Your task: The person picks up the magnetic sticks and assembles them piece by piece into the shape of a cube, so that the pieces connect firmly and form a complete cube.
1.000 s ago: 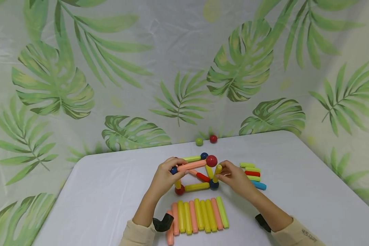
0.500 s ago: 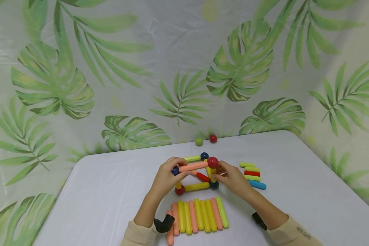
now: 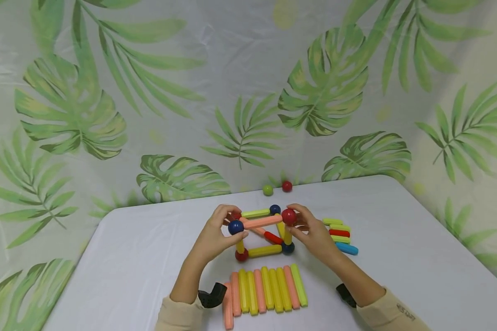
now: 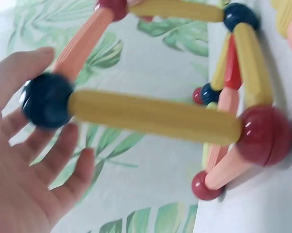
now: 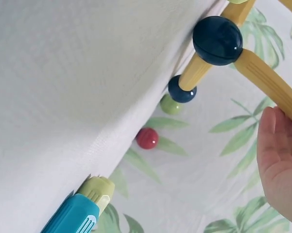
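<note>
A frame of magnetic rods and balls stands mid-table in the head view. My left hand (image 3: 213, 234) is spread around its near blue ball (image 3: 236, 227); in the left wrist view the fingers (image 4: 63, 150) look loose below it. My right hand (image 3: 314, 234) holds the red ball (image 3: 289, 217) at the upper right corner, with finger on top and thumb below. A pink rod (image 3: 262, 222) joins the two balls. Under the red ball stands a yellow rod (image 5: 269, 85), rising from a lower blue ball (image 5: 217, 41). A lower yellow rod (image 3: 265, 251) runs along the front.
In front of the frame lies a row of several pink, yellow and green rods (image 3: 268, 289). Short rods (image 3: 339, 233) and a blue rod (image 3: 347, 248) lie to the right. A green ball (image 3: 268, 190) and a red ball (image 3: 287, 186) sit at the back edge.
The right hand set the yellow rod upright under the red ball, then moved up to that ball. The left hand loosened from the pink rod's end and spread around the blue ball.
</note>
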Demonstrator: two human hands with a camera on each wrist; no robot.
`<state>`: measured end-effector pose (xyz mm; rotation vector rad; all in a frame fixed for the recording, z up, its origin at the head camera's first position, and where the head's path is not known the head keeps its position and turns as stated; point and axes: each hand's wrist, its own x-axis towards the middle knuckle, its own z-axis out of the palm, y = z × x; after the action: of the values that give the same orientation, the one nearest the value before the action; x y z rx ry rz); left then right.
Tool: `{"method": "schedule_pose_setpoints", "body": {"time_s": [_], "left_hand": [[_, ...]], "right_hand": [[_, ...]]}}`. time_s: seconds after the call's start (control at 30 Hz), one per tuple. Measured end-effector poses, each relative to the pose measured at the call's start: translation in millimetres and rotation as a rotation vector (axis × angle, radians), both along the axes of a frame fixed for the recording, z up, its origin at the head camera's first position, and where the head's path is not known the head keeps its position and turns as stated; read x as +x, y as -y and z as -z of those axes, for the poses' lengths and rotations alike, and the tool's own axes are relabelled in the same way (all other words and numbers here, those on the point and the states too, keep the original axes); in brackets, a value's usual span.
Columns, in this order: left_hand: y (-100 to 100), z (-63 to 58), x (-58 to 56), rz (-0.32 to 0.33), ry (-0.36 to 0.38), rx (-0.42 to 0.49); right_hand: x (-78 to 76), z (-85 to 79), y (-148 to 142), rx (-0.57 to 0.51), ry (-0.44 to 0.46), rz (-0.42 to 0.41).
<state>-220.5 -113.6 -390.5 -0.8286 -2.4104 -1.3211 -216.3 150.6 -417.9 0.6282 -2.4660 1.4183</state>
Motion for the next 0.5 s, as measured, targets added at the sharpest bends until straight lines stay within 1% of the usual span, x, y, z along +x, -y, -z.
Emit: {"method": "schedule_pose_setpoints", "body": {"time_s": [0.1,0.2,0.4,0.5], "left_hand": [[6.9,-2.8,-1.1,0.023,0.059,0.007],[8.9,-4.0,-2.1,0.018,0.089,0.004],[10.2,-4.5,-0.9,0.015,0.095,0.003],[12.0,-5.6,1.8,0.002,0.072,0.01]], "right_hand": [[0.9,-0.8,0.2,0.004,0.002,0.006],[1.4,-1.3,0.7,0.007,0.004,0.007],[4.4,-4.2,-1.5,0.014,0.017,0.003],[9.2,-9.3,-13.1,0.05,-0.007,0.019]]}}
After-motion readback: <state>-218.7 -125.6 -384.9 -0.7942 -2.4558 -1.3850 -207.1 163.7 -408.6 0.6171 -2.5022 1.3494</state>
